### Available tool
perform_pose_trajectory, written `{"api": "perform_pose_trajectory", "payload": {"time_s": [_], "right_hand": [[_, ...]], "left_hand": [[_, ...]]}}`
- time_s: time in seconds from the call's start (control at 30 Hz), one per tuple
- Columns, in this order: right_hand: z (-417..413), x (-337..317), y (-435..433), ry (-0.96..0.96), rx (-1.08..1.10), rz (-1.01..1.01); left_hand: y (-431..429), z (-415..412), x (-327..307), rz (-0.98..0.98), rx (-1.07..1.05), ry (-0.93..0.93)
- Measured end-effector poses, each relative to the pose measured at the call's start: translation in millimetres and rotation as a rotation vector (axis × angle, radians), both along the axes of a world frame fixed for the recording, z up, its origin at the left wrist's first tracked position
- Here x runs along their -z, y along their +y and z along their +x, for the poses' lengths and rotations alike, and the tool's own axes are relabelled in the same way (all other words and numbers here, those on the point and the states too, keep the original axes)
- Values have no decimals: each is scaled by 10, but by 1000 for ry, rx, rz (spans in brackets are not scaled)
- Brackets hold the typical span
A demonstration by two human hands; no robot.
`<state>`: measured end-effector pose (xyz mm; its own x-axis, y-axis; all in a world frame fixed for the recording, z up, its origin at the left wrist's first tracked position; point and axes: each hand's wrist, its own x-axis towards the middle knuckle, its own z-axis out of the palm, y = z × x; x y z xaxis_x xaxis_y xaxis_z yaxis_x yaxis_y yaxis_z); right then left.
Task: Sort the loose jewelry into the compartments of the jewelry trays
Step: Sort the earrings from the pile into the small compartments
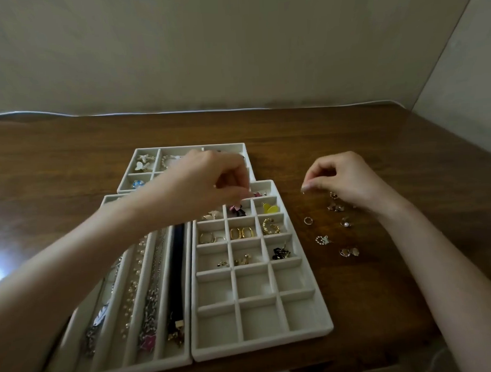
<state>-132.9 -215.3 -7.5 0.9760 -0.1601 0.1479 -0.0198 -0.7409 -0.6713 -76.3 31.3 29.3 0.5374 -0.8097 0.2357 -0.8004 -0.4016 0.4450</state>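
The grid tray (312, 294) lies in front of me, with earrings in its upper compartments: gold hoops (241, 232), a yellow piece (270, 208) and a black piece (280, 253). My left hand (210, 181) reaches across it with thumb and fingertips pinched together over the top row, next to a pink piece (257, 194). What it pinches is too small to make out. My right hand (341, 177) hovers over the table on the right and pinches a tiny ring (303, 192) at its fingertips. Loose earrings lie below it: a small hoop (308, 220), a pearl stud (346, 223) and a flower piece (322, 240).
A long-slot tray (150, 366) with necklaces and a dark band lies to the left of the grid tray. A third tray (187, 146) with brooches sits behind both. The wooden table's front edge (356, 363) is close, and a wall stands at the back and right.
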Motion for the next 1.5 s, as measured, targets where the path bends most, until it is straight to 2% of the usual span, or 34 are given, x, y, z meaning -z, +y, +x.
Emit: {"api": "perform_pose_trajectory", "payload": {"time_s": [0.1,0.17,0.27,0.47,0.53,0.67,0.97,1.07,1.3,1.5], "right_hand": [[-30,-55,72,-16,-108,484],[-32,-38,110,15,-181,662],[-16,1,187,49,-231,767],[9,55,286,96,-289,779],[8,50,285,53,-257,721],[-24,-20,226,-42,-183,479],[-92,-62,280,93,-333,124],[-112,-44,331,92,-321,5],[-129,-50,472,-21,-311,-278],[-164,-61,547,-76,-279,-421]], "left_hand": [[-217,-24,119,-104,-4,-12],[-314,-67,232,-170,18,30],[-352,-128,359,-261,6,74],[-385,-139,437,-356,-33,110],[-381,-89,437,-343,-61,113],[-311,31,351,-412,-137,117],[-223,93,352,-419,-185,130],[-199,111,360,-339,-148,125],[-183,87,379,-107,88,44],[-167,115,406,-7,124,8]]}}
